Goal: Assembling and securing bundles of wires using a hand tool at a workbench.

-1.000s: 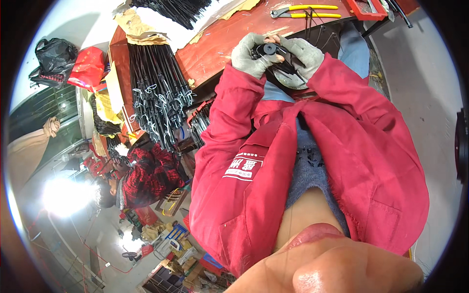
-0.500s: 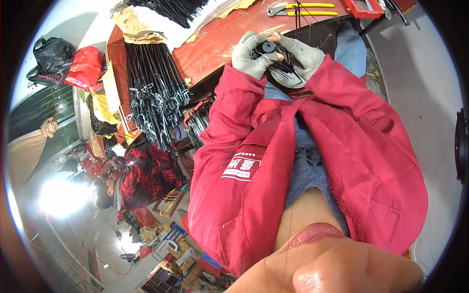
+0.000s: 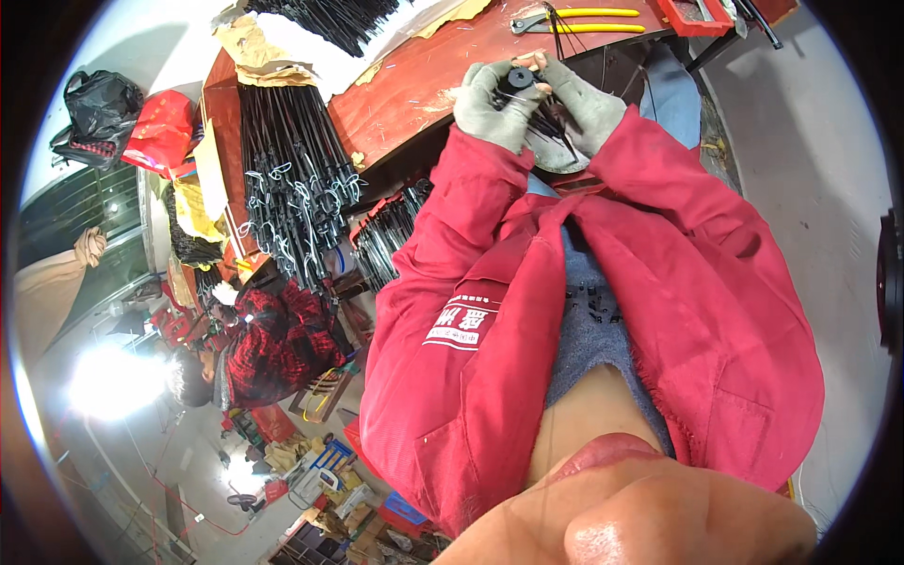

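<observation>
My left hand [image 3: 501, 108], in a grey glove with bare fingertips, is closed around a black umbrella frame [image 3: 520, 79] with a round cap on its end. From the other side, my right hand [image 3: 586, 111], gloved the same way, grips it with the fingertips near the cap. Thin black rods [image 3: 557, 132] slant down between the two hands. Below them shows a pale rounded surface [image 3: 556, 158], partly covered by my hands. The fingers hide much of the frame's middle.
Yellow-handled cutting pliers [image 3: 589, 21] lie on the red table [image 3: 395, 104] beyond my hands. A red tray [image 3: 695, 17] stands at the far right. On the left hang bundled black frames [image 3: 294, 179] with white ties. A person in a checked jacket [image 3: 282, 344] is farther left.
Both hands have shifted slightly, still around the umbrella frame. The round cap sits a little higher. In view, the pliers and tray have slid a little left.
</observation>
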The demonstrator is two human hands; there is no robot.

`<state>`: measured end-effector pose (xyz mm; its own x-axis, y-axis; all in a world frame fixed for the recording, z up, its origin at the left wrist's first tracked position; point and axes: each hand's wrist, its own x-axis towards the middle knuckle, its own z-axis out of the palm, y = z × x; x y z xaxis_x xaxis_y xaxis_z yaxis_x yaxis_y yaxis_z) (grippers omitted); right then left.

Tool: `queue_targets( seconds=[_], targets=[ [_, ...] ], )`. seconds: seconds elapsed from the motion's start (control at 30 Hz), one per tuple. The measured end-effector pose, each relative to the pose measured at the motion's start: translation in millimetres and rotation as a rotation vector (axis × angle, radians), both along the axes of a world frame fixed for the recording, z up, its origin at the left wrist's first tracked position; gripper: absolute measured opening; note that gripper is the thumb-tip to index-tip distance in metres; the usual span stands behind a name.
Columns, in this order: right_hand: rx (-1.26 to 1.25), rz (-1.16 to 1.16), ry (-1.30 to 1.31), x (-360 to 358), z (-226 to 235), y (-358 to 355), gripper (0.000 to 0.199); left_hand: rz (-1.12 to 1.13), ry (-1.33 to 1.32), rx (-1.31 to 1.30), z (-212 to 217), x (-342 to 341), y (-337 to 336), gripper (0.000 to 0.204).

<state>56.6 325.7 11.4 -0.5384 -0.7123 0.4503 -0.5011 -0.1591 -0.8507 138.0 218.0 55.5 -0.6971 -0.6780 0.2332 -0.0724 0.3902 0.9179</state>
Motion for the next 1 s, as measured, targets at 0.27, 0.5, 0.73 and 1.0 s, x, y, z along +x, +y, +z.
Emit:
queue_targets(
  seconds=[0.27, 0.5, 0.73, 1.0],
  targets=[
    [0.156, 0.177, -0.217, -13, 0, 13, 0.039, -0.131, 0.090, -0.156, 18, -4, 18, 0.056],
    [-0.162, 0.310, -0.553, -34, 35, 19, 0.029, -0.583, 0.382, 0.697, 25, -9, -11, 0.058],
    [0.380, 0.495, -1.002, -55, 61, 26, 0.023, -0.493, 0.449, 0.646, 10, -14, -16, 0.053],
    [0.305, 0.229, -0.436, -37, 62, 16, 0.020, -0.447, 0.452, 0.616, 9, -20, -12, 0.043]
  ],
)
